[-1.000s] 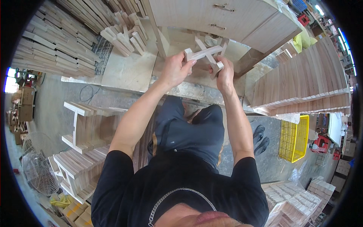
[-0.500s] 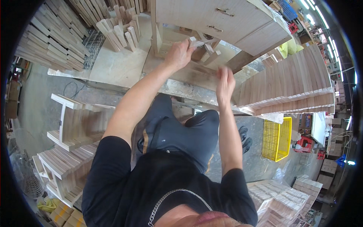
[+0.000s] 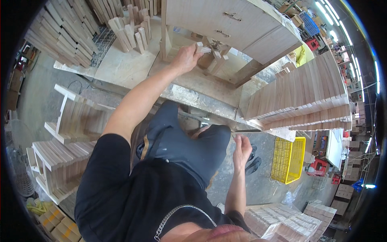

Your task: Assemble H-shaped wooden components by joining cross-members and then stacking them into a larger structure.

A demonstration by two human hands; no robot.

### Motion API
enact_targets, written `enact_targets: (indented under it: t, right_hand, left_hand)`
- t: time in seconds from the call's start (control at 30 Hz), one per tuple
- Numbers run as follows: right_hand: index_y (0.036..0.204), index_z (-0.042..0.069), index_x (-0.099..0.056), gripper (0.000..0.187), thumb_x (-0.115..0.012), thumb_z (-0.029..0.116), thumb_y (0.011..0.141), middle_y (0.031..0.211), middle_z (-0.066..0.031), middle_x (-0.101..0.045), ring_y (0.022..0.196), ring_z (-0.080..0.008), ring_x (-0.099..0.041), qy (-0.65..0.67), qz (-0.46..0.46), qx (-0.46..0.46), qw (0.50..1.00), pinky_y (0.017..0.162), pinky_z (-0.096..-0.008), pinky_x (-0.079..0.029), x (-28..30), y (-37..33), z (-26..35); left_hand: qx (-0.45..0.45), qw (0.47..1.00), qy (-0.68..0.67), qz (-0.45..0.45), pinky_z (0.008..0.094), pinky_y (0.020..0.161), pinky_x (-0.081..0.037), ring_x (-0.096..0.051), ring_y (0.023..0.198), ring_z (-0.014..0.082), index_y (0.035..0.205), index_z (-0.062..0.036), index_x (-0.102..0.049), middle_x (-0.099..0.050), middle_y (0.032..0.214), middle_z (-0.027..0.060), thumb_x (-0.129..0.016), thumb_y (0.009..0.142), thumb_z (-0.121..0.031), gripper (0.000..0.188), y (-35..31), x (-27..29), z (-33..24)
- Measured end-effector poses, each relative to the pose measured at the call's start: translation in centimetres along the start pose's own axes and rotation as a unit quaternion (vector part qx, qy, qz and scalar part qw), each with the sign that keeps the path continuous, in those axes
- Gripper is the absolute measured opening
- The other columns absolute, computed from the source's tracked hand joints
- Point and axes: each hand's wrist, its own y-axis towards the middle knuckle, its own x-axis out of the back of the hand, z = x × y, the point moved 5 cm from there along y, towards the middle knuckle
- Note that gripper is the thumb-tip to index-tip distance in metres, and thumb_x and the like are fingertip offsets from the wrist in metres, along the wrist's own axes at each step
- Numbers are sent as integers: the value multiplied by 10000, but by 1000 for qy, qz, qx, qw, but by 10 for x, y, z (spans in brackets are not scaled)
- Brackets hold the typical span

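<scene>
At the bench, my left hand [image 3: 186, 59] is closed around the end of a short pale wooden piece [image 3: 205, 50]. Several other short wooden pieces [image 3: 219, 63] stand or cross just right of it, beneath a pale wooden box-like housing [image 3: 217, 24] with small metal fittings on its front. My right hand [image 3: 242, 151] hangs over the floor beside my right knee, away from the bench. Its fingers are curled together; whether anything is in them is hidden.
Upright wooden sticks [image 3: 131, 34] stand at the bench's back left, beside taller stacked strips [image 3: 66, 34]. Stacked wooden slats [image 3: 300, 92] line the right side. On the floor are a yellow crate [image 3: 288, 160], dark sandals [image 3: 253, 164] and wooden frames [image 3: 82, 121] at left.
My right hand has drawn back from the bench's front edge, down beside my knee. My left hand keeps the wooden piece in nearly the same place. The view has shifted slightly.
</scene>
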Motion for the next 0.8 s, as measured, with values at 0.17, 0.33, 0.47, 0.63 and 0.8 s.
enact_targets:
  t: [0.17,0.33,0.47,0.63,0.8]
  right_hand:
    - [1095,-46,-681,195,-635,131,1027,959,-49,-704,904,-112,-627,7,65,83,994,866,-269,-492,-35,2,38]
    - [1182,-9,-676,233,-675,64,960,967,-91,-706,876,-138,-641,-111,116,152,975,835,-316,-522,-47,-2,85]
    - [1284,25,-649,457,-674,-71,838,1202,-180,-665,916,-271,-681,-232,93,311,917,850,-385,-549,-52,18,116]
    - [1330,81,-650,585,-698,-92,773,1365,-171,-606,1163,-344,-625,-269,218,519,781,908,-425,-550,-134,25,182]
    - [1178,51,-705,420,-698,-92,783,1096,-184,-693,912,-321,-690,-105,263,599,749,823,-416,-562,-235,27,234]
  left_hand:
    - [40,998,-40,34,510,786,-522,-676,914,457,1101,10,-637,-697,922,267,-648,976,-250,288,7,6,8]
    - [51,997,-59,-6,417,659,-508,-692,706,251,1049,15,-674,-698,786,169,-688,972,-294,318,-39,43,10]
    - [62,980,-178,60,306,535,-493,-667,609,183,1030,-6,-697,-730,806,111,-655,1005,-264,262,-119,74,-8]
    - [359,729,-580,56,249,463,-489,-702,616,186,1063,25,-691,-738,843,106,-653,1020,-264,294,-201,112,20]
    - [320,634,-701,-62,273,577,-535,-718,736,216,1132,11,-678,-732,910,113,-518,1065,-485,525,-232,145,56]
